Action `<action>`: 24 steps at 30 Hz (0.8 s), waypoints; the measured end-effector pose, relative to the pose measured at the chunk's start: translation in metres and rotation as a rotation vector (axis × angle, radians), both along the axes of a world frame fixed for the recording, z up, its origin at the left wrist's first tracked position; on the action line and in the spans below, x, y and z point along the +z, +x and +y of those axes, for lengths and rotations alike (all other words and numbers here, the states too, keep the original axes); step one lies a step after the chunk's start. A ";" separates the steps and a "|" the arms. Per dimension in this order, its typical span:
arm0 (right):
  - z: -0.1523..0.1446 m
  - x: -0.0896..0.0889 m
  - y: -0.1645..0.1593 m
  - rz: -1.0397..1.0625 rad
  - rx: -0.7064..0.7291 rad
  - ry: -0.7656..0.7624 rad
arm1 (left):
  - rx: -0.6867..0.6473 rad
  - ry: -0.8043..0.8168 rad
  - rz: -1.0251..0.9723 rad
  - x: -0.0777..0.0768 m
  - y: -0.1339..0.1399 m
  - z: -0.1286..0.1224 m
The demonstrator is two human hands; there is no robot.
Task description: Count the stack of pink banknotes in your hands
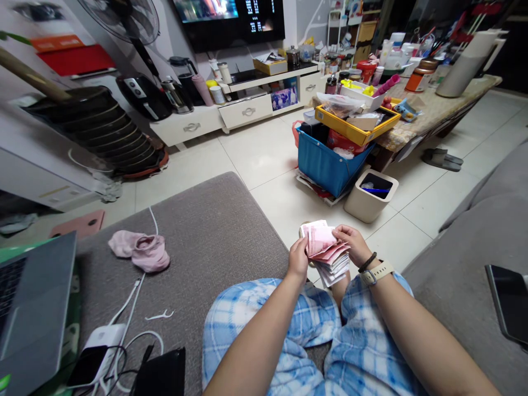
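Left hand (297, 259), right hand (353, 241): both hands gripping pink banknotes (320, 240) | print too small to read | television (235, 36) characters illegible

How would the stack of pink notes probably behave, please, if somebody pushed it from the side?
The stack of pink notes would probably bend easily, as its sheets look thin and slightly curved. It may also slide apart if the left hand or right hand loosens, since its lower edges fan out unevenly.
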State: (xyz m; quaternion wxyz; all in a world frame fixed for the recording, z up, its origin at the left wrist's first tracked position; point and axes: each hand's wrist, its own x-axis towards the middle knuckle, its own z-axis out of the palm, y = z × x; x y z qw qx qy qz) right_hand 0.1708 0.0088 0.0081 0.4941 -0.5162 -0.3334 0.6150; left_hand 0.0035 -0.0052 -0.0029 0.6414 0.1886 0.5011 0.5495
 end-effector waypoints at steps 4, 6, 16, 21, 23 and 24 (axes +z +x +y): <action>0.000 -0.001 0.001 -0.015 0.009 0.016 | -0.009 0.011 -0.001 0.001 0.000 -0.001; 0.000 -0.001 0.001 -0.006 0.003 0.011 | -0.012 0.020 -0.005 0.001 0.000 -0.001; 0.000 0.001 0.000 0.017 -0.020 0.001 | -0.012 0.032 -0.008 0.005 0.001 -0.001; -0.001 0.004 -0.002 0.034 -0.016 0.008 | -0.025 0.032 0.015 0.006 0.000 -0.001; -0.001 0.005 -0.002 0.035 -0.014 0.013 | -0.020 0.023 0.014 0.006 0.000 -0.001; -0.001 0.004 -0.002 0.037 -0.013 0.013 | -0.021 0.017 0.008 0.007 0.000 -0.001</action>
